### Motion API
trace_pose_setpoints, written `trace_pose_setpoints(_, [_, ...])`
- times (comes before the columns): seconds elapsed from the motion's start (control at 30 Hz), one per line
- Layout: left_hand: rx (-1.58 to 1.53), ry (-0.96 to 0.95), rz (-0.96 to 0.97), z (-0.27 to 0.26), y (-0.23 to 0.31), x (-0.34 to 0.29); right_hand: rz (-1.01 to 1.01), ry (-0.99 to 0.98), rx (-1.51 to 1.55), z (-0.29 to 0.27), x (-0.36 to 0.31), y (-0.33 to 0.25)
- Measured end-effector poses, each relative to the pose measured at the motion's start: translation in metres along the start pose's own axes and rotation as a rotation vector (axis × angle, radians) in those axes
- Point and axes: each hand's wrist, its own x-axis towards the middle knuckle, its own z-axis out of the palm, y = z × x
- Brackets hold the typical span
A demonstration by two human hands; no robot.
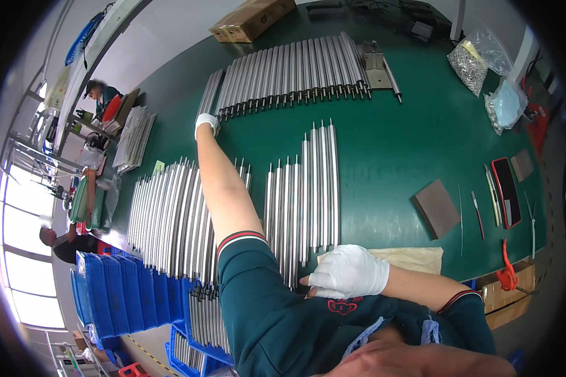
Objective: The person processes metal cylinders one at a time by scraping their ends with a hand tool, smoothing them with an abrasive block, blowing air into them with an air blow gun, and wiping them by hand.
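Reaching across the green tabletop (383,163) with the left hand (207,124) to the near ends of the leftmost metal rods (212,89) in the far row, hiding the left fingers from view: impossible to tell grasping from touching. Holding the right hand (349,271) low before the chest, curling the right fingers (304,281) beside the near ends of the middle rods (287,213), grip also unclear. Partly covering a beige cloth (412,258) with that hand and forearm (421,286).

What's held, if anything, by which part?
The left hand covers near ends of metal rods; whether it grips them, or the right hand holds anything, can't be told.
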Motion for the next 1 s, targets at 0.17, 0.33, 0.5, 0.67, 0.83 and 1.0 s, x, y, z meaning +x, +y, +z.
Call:
trace_pose_setpoints(0.17, [0.364, -0.107, 0.104, -0.025, 0.021, -0.049, -0.033, 0.057, 0.002, 0.008, -0.003, -0.001])
trace_pose_setpoints(0.33, [0.316, 0.416, 0.432, -0.031, 0.007, -0.109, 0.064, 0.151, -0.14, 0.006, -0.002, -0.003])
trace_pose_setpoints(0.5, [0.189, 0.366, 0.804, -0.049, 0.026, -0.232, 0.436, 0.097, -0.407, 0.002, -0.003, -0.001])
trace_pose_setpoints(0.67, [0.211, 0.388, 1.073, -0.021, 0.018, -0.404, 0.623, -0.033, -0.478, 0.003, -0.007, 0.011])
trace_pose_setpoints(0.83, [0.263, 0.195, 1.328, 0.072, -0.036, -0.53, 0.667, -0.026, -0.459, -0.005, -0.01, 0.024])
trace_pose_setpoints(1.0, [0.05, 0.199, 1.446, 0.179, -0.059, -0.571, 0.902, -0.214, -0.413, -0.011, 0.009, 0.01])
